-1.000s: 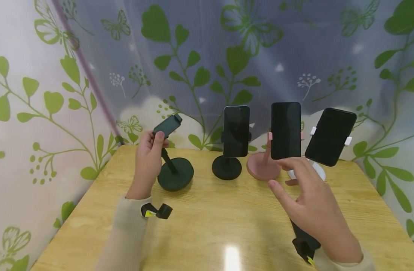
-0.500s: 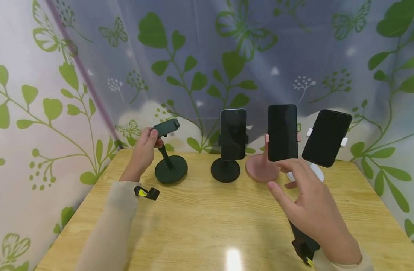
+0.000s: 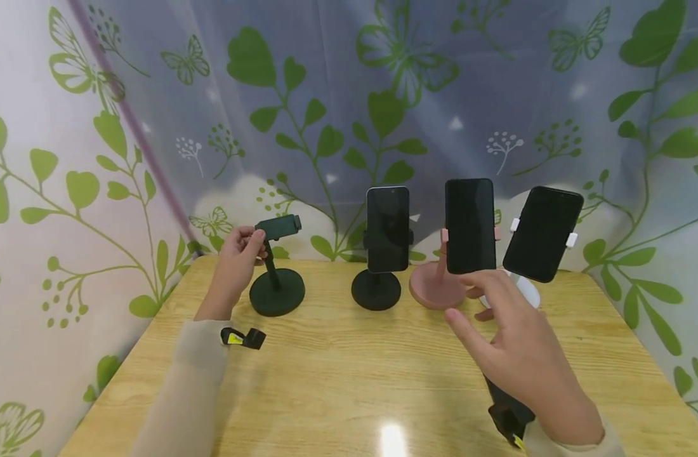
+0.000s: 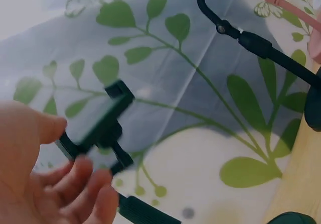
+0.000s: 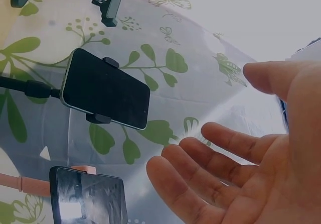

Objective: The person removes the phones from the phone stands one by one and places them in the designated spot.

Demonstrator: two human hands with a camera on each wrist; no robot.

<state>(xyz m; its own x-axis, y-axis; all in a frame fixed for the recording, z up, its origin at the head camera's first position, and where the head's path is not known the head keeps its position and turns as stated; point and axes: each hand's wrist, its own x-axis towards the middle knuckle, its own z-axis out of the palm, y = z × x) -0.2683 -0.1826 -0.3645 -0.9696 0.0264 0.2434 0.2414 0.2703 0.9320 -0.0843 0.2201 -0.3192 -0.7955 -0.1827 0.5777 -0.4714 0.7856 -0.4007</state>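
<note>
- Green phone stand (image 3: 277,293) stands at the left end of a row on a wood-grained table (image 3: 337,362).
- Left hand (image 3: 233,266) pinches the end of its holder (image 3: 280,227) between thumb and fingers.
- Right hand (image 3: 517,339), thumb and fingers apart, hovers before the pink stand (image 3: 436,285) and white stand (image 3: 530,292).
- Black stand (image 3: 375,291), pink and white each hold a phone (image 3: 388,230), the rightmost tilted.

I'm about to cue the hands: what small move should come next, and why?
Probably a slight turn of the green phone holder toward level, by the left hand: in the head view the holder's right end sits a little higher, and that hand pinches its left end. The right hand holds nothing.
</note>
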